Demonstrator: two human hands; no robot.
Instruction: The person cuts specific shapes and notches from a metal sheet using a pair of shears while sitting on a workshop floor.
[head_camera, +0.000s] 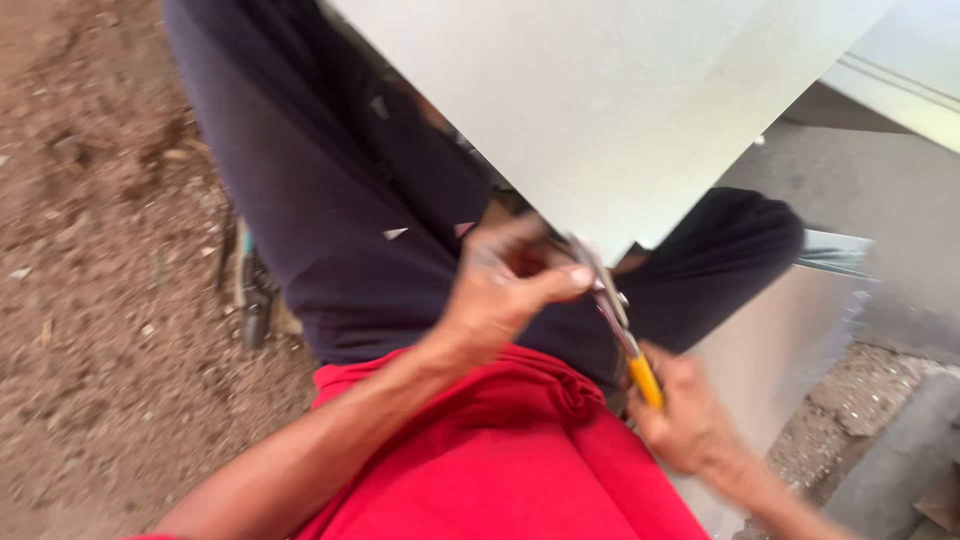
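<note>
One white sheet (610, 110) lies tilted over the lap, its lower corner at one pair of yellow-handled snips (622, 325). Right hand (690, 415) closed around the handle; left hand (505, 285) pinches the snips' head, blurred.

No packages, labels, signs or screens show anywhere around either hand (only plain, unmarked surfaces lie near them, and motion blur hides the finer detail).
</note>
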